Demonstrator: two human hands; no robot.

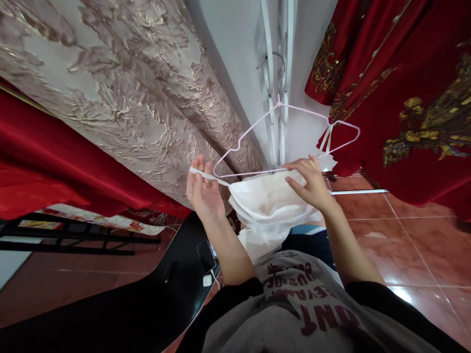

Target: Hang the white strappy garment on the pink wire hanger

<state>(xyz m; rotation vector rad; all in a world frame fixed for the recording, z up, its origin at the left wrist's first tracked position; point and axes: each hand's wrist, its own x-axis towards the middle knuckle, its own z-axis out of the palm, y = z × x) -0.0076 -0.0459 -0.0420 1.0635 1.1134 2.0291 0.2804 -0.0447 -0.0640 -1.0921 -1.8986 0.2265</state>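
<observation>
A pale pink wire hanger (290, 109) hangs by its hook from a white rail (274, 59). A white garment (270, 203) droops from the hanger's lower bar in front of my chest. My left hand (202, 189) pinches one of the garment's white straps (206, 175) near the hanger's left end. My right hand (311, 181) rests its curled fingers on the top edge of the white fabric, by the hanger's lower bar. Another white tie (327, 139) is looped on the hanger's right shoulder.
A beige embroidered gown (121, 88) hangs at the left, over red satin (47, 166). Red garments with gold embroidery (412, 108) hang at the right. A black surface (147, 299) with a phone (206, 255) and charger lies below left. The floor has glossy reddish tiles (405, 245).
</observation>
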